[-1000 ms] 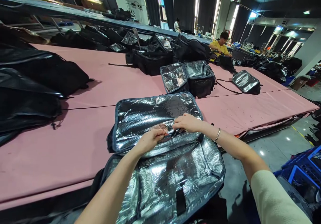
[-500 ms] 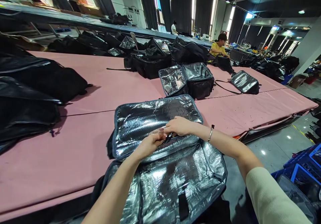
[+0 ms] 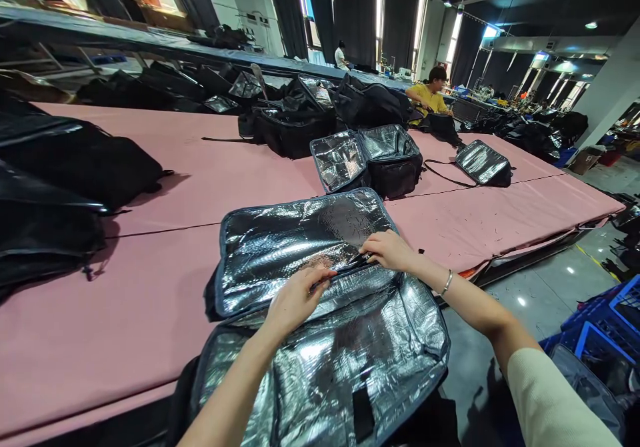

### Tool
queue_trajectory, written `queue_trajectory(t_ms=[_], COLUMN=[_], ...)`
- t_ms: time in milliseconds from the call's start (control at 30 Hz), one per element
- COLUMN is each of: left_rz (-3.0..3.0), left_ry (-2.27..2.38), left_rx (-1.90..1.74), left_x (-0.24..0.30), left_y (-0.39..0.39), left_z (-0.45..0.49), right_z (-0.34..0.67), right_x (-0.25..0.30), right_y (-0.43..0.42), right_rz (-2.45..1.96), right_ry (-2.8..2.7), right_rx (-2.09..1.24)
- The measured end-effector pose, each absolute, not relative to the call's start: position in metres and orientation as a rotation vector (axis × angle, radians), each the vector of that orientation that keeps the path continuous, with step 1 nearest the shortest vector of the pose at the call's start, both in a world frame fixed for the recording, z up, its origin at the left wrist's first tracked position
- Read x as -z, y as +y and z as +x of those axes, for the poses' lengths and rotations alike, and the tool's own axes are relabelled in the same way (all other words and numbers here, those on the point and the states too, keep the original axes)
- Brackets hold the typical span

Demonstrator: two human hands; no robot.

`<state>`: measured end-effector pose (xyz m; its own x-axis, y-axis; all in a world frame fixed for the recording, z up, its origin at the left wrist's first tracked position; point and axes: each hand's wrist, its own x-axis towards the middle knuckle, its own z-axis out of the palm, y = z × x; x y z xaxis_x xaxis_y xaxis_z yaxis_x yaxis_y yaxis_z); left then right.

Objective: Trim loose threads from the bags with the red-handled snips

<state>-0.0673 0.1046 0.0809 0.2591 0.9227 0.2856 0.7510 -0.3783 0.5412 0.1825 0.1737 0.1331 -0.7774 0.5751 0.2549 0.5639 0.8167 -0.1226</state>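
Note:
An insulated bag (image 3: 345, 340) with crinkled silver lining lies open in front of me, overhanging the near table edge. Its lid (image 3: 300, 240) is folded back flat on the pink-covered table. My left hand (image 3: 299, 297) pinches the seam between lid and body, thumb and forefinger together. To its right, my right hand (image 3: 390, 250) is closed around a small dark pointed tool (image 3: 359, 259) that looks like thread snips, its tip close to the same seam. The fingers partly cover the tool. A black strap patch (image 3: 363, 413) shows on the lining near me.
Another open silver-lined bag (image 3: 390, 160) stands beyond the lid, with a smaller silver-faced piece (image 3: 483, 163) to its right. Black bags (image 3: 75, 167) are heaped at left and along the far side. A person in yellow (image 3: 433, 93) sits across the table. Blue crates (image 3: 595, 340) stand at lower right.
My right hand has moved right along the seam with the dark tool, away from my left hand. The left hand stays at nearly the same place on the seam.

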Motion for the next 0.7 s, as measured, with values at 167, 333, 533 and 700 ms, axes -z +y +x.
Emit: queue_trajectory(t_ms=[167, 333, 533, 700], left_rz=[2.387, 2.432, 2.407, 2.435], left_ry=[1.662, 1.722, 1.762, 1.775], left_rx=[-0.969, -1.167, -1.4, -1.471], left_x=[-0.077, -0.066, -0.057, -0.059], left_y=[0.1, 0.104, 0.096, 0.086], left_z=[-0.035, -0.017, -0.026, -0.028], right_z=[0.196, 0.198, 0.193, 0.18], right_x=[-0.122, -0.116, -0.109, -0.106], right_y=[0.165, 0.158, 0.154, 0.152], right_rz=[-0.947, -0.976, -0.939, -0.858], right_ry=[-2.617, -2.573, -2.597, -2.638], right_rx=[-0.031, -0.007, 0.041, 0.192])
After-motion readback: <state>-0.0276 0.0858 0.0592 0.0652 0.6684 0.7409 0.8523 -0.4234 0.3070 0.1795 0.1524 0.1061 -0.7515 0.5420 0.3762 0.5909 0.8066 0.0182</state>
